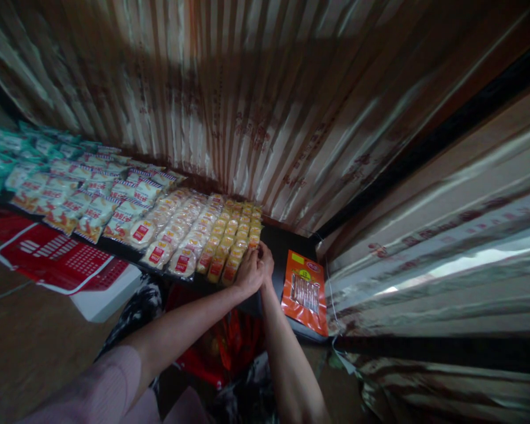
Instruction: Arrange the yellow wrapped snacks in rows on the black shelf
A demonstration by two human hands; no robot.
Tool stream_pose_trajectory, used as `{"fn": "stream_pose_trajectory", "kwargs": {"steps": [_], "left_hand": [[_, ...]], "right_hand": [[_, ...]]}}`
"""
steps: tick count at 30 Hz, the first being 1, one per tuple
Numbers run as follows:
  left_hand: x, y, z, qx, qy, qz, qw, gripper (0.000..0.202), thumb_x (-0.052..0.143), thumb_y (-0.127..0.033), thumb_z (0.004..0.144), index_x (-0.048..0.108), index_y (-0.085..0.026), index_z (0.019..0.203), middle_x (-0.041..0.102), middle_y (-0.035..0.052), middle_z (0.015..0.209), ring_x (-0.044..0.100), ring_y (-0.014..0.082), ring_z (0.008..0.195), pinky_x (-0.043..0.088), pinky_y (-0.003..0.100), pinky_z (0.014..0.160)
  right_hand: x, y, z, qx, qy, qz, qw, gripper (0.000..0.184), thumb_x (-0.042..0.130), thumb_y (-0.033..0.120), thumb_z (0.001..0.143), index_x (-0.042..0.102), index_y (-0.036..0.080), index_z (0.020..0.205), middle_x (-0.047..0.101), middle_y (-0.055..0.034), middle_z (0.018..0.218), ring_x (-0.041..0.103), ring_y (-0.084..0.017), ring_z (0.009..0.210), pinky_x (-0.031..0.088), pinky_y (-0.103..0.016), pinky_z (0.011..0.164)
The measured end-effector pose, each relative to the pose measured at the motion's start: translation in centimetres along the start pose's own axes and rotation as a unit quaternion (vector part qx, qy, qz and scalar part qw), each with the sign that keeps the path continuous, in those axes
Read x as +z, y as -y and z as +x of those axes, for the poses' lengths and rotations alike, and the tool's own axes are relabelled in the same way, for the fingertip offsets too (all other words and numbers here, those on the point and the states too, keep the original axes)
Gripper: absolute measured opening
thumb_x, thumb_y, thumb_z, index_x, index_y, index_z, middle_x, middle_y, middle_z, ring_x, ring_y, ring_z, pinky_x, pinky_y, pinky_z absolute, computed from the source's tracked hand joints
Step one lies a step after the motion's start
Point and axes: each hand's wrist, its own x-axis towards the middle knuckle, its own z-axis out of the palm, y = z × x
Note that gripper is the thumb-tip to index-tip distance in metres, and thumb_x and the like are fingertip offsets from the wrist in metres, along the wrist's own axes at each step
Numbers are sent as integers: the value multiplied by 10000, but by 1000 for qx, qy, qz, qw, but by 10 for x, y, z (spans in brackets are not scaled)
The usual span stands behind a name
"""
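- L hand (248, 274): fingers bunched together, clamped on near end of yellow packet row (236, 235), just left of orange packet (304, 292).
- R hand (266, 262): touches L hand, nearer orange packet; finger state can't tell.

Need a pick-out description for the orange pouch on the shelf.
Follow the dark shelf along the striped wall to its right end, past the rows of yellow packets where the right hand rests. The orange pouch lies flat just right of that hand, alone. Unlike the small rowed packets, it is one large pouch with a clear window showing pale sticks.
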Motion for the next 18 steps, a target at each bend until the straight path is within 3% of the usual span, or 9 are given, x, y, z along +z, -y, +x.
{"fn": "stream_pose_trajectory", "kwargs": {"steps": [6,11,18], "left_hand": [[-2,0,-1,-21,-27,-66,997,472,425,167,643,668,-60,978,683,148,995,628,236,1068,533,409,946],[-1,0,-3,-50,-12,-158,986,496,396,162,674,636,-19,1068,651,200,1101,565,271,1173,461,443,1031],[2,1,-3,-60,-2,-253,966,510,411,40,748,579,-112,1206,651,165,1118,550,305,1186,462,551,996]], "right_hand": [[-5,4,-3,-23,1,20,1000,410,464,255,756,612,118,1113,614,-125,1077,557,-189,948,438,-278,852],[-2,5,-3,-23,-5,32,999,405,461,265,747,622,134,1094,626,-114,1037,577,-190,906,460,-294,828],[-2,4,-3,-24,-8,39,999,428,451,261,746,612,99,1108,628,-143,1075,579,-205,953,460,-301,853]]}}
